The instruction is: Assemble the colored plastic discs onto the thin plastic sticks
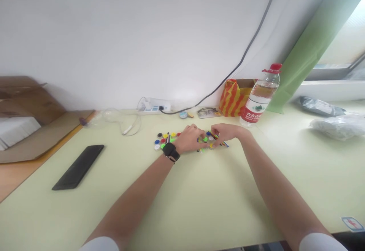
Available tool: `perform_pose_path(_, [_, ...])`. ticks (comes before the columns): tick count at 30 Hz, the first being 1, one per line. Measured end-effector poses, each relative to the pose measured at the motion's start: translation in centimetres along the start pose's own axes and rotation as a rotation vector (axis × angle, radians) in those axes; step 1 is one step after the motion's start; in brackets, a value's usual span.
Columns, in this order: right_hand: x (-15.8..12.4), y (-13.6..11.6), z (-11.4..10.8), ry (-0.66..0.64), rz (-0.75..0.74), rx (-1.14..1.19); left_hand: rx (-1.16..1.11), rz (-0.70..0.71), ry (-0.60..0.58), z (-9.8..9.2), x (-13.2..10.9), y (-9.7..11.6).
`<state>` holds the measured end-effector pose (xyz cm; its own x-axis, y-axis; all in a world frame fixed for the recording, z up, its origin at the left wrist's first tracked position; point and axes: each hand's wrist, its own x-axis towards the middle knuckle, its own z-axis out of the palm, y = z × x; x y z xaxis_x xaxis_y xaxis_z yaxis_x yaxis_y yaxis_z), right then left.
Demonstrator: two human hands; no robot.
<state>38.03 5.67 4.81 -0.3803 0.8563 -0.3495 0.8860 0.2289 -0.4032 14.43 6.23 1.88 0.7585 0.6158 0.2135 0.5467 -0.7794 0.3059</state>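
Here, the left hand (190, 138) and right hand (225, 133) curl narrowly over coloured discs (205, 139), any grip unclear.

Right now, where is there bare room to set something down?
Bare tabletop lies between the left forearm and right forearm; between the left forearm and black flat object; and right of the right forearm, nearer than the plastic bag. Crowded: around the left hand and right hand, among coloured discs, and along the wall with power strip, striped bag, bottle.
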Motion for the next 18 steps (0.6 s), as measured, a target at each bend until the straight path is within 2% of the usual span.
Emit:
perform_pose_path(7, [0.58,0.66,0.26,0.129,-0.014,-0.001,-0.025,-0.005,-0.012,-0.09,-0.08,0.21])
perform_pose_path(18, [0.72,-0.01,0.46,0.092,-0.120,0.048,0.019,0.030,0.004,0.26,0.00,0.15])
